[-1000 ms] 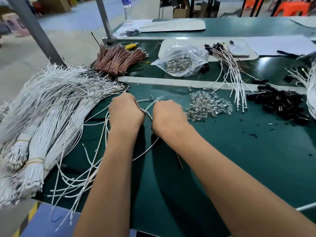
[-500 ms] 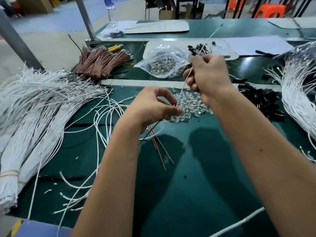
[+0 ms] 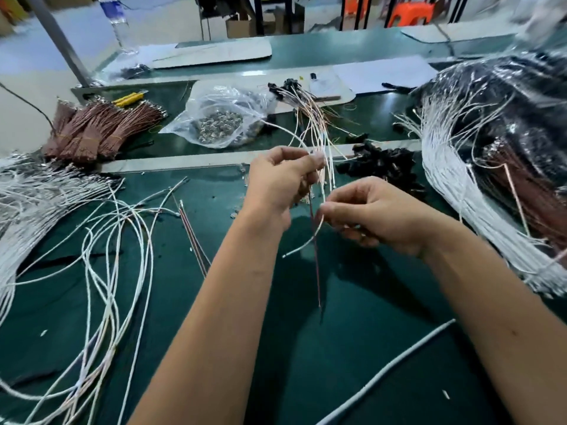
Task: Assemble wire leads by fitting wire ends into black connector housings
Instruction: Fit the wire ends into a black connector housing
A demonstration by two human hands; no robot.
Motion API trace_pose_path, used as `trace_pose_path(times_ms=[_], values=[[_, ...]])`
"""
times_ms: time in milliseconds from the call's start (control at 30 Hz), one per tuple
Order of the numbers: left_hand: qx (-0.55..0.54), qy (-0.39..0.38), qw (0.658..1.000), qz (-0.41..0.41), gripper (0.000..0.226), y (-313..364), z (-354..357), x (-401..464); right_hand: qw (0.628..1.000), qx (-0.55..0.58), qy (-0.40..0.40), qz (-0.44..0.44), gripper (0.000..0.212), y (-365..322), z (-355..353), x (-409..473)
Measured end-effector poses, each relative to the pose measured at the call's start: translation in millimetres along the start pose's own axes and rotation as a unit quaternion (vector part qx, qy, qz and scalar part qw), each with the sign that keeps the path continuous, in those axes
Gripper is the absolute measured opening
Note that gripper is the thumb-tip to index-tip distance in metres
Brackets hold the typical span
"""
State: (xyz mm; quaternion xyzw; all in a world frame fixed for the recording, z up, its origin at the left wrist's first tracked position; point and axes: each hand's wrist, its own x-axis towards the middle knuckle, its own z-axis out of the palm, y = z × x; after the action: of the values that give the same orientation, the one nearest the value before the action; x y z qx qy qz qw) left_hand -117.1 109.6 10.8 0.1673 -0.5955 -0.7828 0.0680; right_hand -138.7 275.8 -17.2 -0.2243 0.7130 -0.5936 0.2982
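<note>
The left hand (image 3: pixel 280 182) pinches a white wire (image 3: pixel 319 228) and a brown wire (image 3: pixel 316 265), both hanging under it; the right hand (image 3: pixel 374 214) pinches the white wire just beside, above the tabletop (image 3: pixel 337 363); black housings (image 3: pixel 380 167) lie behind the hands

Dark green tabletop (image 3: pixel 352 348); white wires (image 3: pixel 46 216) at left; brown wire bundles (image 3: pixel 101 130) upper left; black connector housings (image 3: pixel 383 164); orange stool (image 3: pixel 409 13) top right.

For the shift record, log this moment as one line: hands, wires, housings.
left hand: pinches white wire and brown wire | right hand: pinches white wire | black connector housings: piled beyond hands, none held
</note>
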Motion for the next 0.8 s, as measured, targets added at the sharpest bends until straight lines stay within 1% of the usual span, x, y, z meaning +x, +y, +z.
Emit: trace_pose_path(times_ms=[67,100,233,300,367,433,500,567,633,667,733,800], values=[[-0.021,-0.011,1.0,-0.007,0.019,-7.7,1.9,-1.0,1.0,0.003,0.005,-0.026,0.018,3.6,-2.1,-4.9],[-0.027,-0.016,0.999,-0.009,0.017,-10.7,1.0,-1.7,0.999,0.016,0.016,-0.035,0.015,5.0,-3.7,-5.7],[0.024,-0.035,0.999,-0.011,0.015,-16.3,-15.6,-6.9,0.982,0.152,0.093,-0.063,0.015,8.8,-7.9,-4.2],[0.041,-0.055,0.998,-0.012,0.016,-18.9,-26.5,-10.4,0.974,0.17,0.129,-0.076,0.017,12.1,-7.8,-3.4],[0.044,-0.09,0.995,-0.004,0.016,-21.1,-33.2,-12.8,0.969,0.174,0.153,-0.085,0.018,15.2,-6.8,-2.4],[0.039,-0.107,0.993,0.004,0.015,-22.5,-35.9,-12.5,0.963,0.185,0.172,-0.091,0.018,17.0,-6.0,-2.0],[0.013,-0.091,0.996,0.008,0.015,-21.2,-38.5,-10.7,0.957,0.194,0.193,-0.096,0.017,17.0,-5.4,-1.9],[-0.054,-0.066,0.996,0.006,0.016,-18.4,-43.5,-6.8,0.952,0.198,0.21,-0.1,0.014,16.9,-6.0,-2.1],[-0.12,-0.069,0.99,0.001,0.02,-14.2,-51.4,-3.0,0.949,0.209,0.212,-0.107,0.007,16.3,-7.0,-2.6],[-0.129,-0.08,0.988,-0.002,0.022,-12.4,-55.1,-1.8,0.947,0.218,0.208,-0.113,0.004,15.6,-7.9,-2.9],[-0.09,-0.109,0.99,-0.009,0.025,-11.2,-58.1,-2.8,0.942,0.23,0.206,-0.13,0.012,14.5,-8.8,-3.7],[0.014,-0.128,0.992,-0.013,0.027,-14.0,-53.7,-6.9,0.942,0.207,0.222,-0.142,0.018,13.5,-7.5,-4.0]])
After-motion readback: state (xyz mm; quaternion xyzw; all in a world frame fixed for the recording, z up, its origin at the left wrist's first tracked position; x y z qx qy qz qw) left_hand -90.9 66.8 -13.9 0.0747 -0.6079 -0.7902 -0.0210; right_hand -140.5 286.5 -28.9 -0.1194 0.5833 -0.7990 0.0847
